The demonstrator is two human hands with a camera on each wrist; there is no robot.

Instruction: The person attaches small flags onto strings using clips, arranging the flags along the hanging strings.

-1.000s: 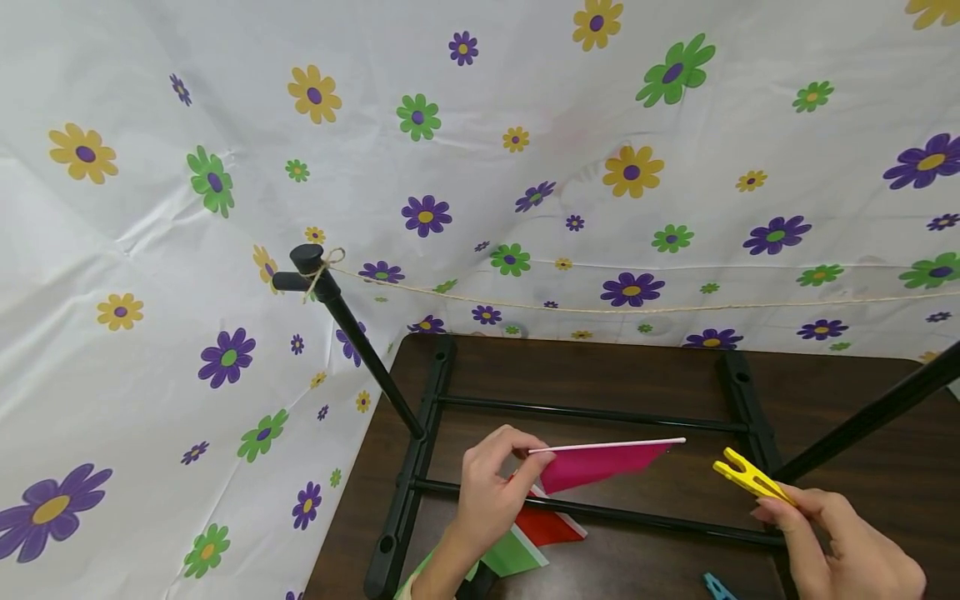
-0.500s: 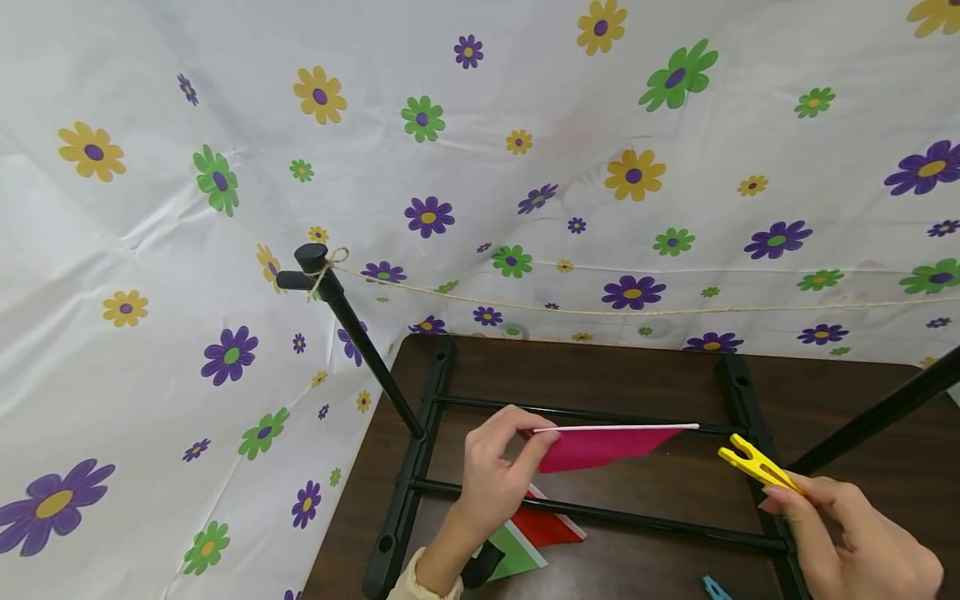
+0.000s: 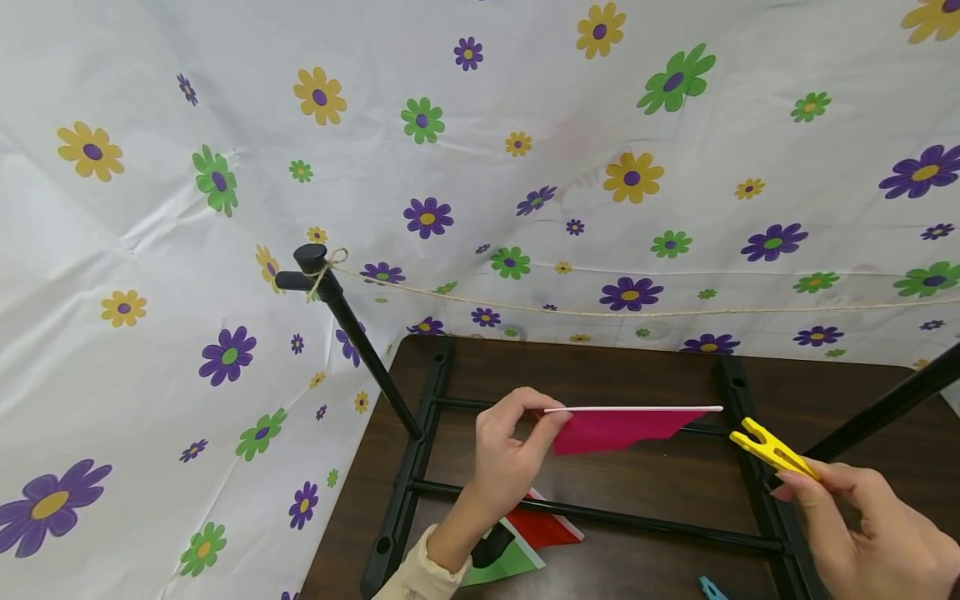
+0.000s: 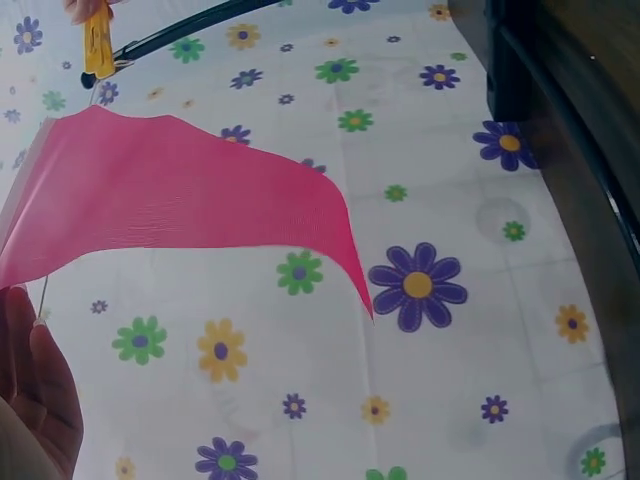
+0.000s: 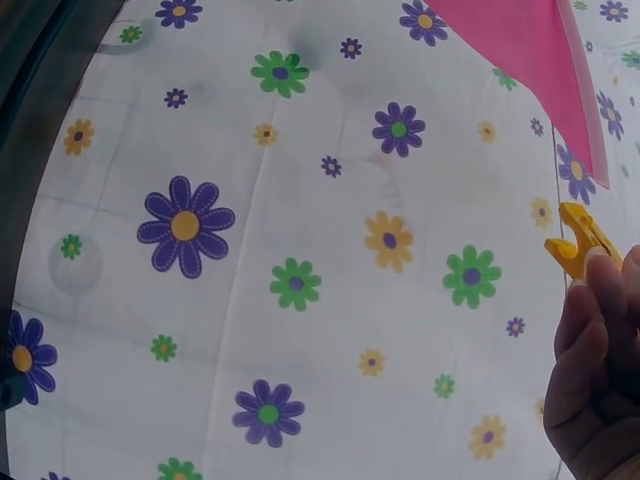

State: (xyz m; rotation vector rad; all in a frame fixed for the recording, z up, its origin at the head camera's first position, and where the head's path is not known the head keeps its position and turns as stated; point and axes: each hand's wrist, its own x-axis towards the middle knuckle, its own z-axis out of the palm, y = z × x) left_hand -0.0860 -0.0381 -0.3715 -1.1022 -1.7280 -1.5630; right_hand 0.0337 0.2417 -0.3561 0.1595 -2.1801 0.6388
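Note:
My left hand [image 3: 510,454] pinches a pink triangular flag [image 3: 622,432] by one end of its white top edge. That edge lies nearly level, and the cloth hangs to a point in the left wrist view. My right hand [image 3: 870,517] pinches a yellow clothespin [image 3: 772,450] by its tail, the forked tip turned toward the flag's far corner, a small gap apart. A thin twine [image 3: 615,313] runs across behind both hands, tied to the top of a black post [image 3: 352,333].
A black frame [image 3: 600,523] rests on a dark wooden table [image 3: 585,567]. Red [image 3: 543,525] and green flags [image 3: 498,567] lie beneath the left forearm. A blue clothespin [image 3: 711,588] sits at the front edge. Another post [image 3: 885,408] slants up at right; a flowered cloth [image 3: 465,167] hangs behind.
The left hand has lifted the pink flag up and to the right, and its top edge has levelled. The right hand has shifted slightly right with the yellow clothespin.

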